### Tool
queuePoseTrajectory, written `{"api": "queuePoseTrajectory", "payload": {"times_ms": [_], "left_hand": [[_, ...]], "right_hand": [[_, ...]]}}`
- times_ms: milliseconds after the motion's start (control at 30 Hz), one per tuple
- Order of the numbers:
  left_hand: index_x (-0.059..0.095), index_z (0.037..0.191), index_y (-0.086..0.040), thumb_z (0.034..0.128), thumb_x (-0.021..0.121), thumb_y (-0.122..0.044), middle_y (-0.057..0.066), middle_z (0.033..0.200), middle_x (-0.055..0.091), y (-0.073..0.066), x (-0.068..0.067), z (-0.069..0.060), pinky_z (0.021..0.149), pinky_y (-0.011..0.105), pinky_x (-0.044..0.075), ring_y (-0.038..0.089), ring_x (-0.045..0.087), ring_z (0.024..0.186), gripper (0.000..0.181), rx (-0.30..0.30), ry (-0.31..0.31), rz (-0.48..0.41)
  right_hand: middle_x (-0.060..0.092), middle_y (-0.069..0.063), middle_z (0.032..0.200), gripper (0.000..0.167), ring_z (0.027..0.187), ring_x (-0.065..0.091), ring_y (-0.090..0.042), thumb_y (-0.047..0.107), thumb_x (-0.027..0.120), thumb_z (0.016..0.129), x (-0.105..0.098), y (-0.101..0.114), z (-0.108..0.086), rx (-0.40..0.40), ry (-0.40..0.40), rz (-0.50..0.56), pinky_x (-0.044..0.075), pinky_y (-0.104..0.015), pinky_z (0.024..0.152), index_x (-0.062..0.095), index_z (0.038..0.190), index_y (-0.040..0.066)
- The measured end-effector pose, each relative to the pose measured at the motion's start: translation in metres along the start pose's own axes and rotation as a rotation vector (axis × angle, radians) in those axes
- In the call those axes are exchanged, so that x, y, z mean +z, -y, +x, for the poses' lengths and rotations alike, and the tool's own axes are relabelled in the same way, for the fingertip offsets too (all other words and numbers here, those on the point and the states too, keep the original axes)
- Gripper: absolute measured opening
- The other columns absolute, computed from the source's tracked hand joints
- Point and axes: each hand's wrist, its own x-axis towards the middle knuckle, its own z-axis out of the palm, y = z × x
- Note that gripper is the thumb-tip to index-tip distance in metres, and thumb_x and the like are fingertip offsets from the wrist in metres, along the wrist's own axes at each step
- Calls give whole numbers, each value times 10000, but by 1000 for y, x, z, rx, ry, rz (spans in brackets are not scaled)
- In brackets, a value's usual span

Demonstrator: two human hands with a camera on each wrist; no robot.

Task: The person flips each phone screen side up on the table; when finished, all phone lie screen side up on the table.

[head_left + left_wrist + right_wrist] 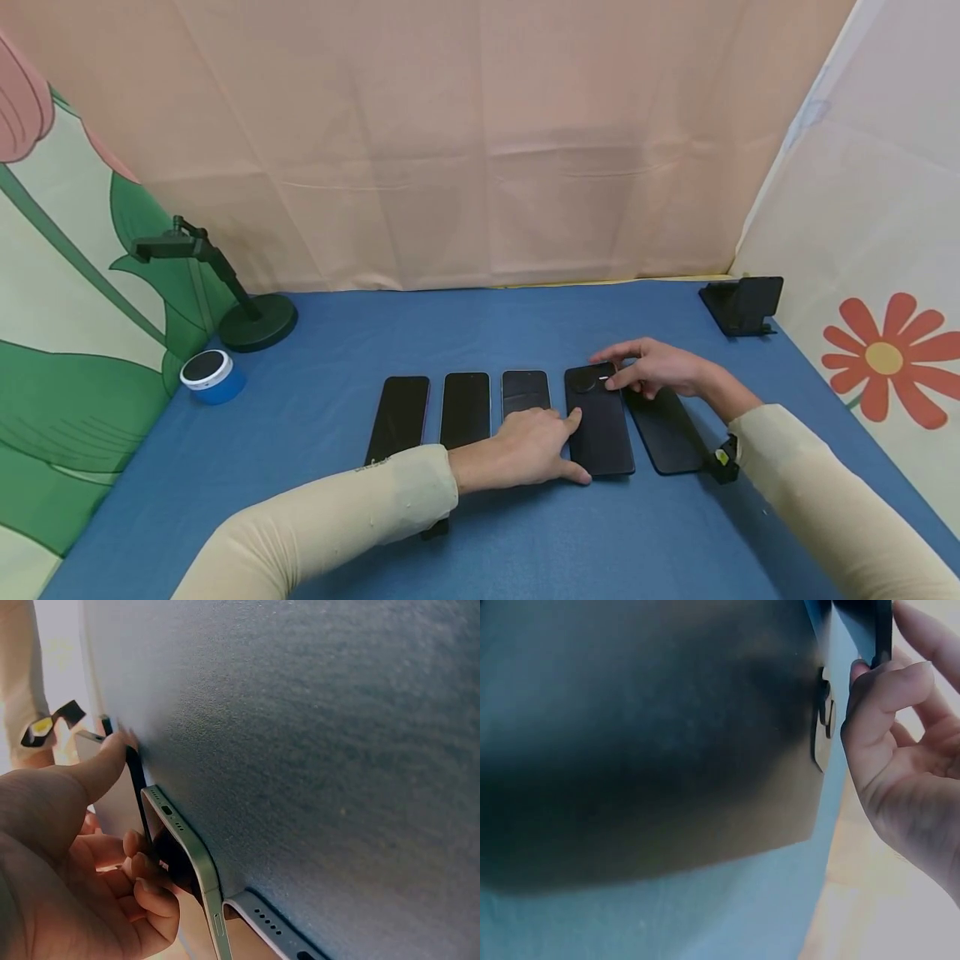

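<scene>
1. From my remote seat, the left hand (517, 450) reaches across the row palm down, thumb and forefinger spread and touching the lower-left side of the black phone with a round camera module (604, 437); its other fingers curl loosely.
2. The right hand (660, 367) comes in from the right, wrist bent, and pinches that phone's upper-right corner between thumb and fingers.
3. I see the gripped phone lying back up, fourth in a row of five, between the third phone (523, 389) and the plain black phone (667, 433).
4. Farther left lie the leftmost phone (399, 412) and the second phone (465, 408), dark faces up.
5. Everything rests on a blue tablecloth (570, 550). I have a dark green jointed stand (258, 323) and a blue-and-white round container (213, 379) at left, a black folding stand (742, 304) at far right.
6. Behind hangs a creased beige curtain (480, 142); a tulip-print panel (82, 250) and a red-flower panel (885, 358) flank the table.
</scene>
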Motion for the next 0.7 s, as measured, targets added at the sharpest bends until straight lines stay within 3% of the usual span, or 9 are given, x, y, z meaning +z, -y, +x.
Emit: {"api": "queuePoseTrajectory", "payload": {"times_ms": [133,367,700], "left_hand": [[407,1548,-227,838,654,-699,-7,1361,631,0,0,0,815,346,571,145,621,1207,888,0,-4,-3],[399,1552,-239,841,645,-703,-11,1373,621,0,0,-1,813,336,572,136,609,1223,884,-4,7,-2],[376,1564,-198,853,646,-685,9,1335,645,0,-1,-4,793,332,572,146,629,1186,903,9,-14,-18]], "right_hand": [[511,-145,1352,534,621,456,-152,226,733,912,-1,1,-2,0,3,-8,393,-284,508,584,1420,156],[521,-145,1283,537,582,420,-153,219,745,898,0,11,-5,21,9,-103,386,-287,507,597,1413,168],[511,-146,1324,542,534,398,-159,230,754,891,-3,24,-7,23,28,-178,404,-305,503,604,1404,139]]}}
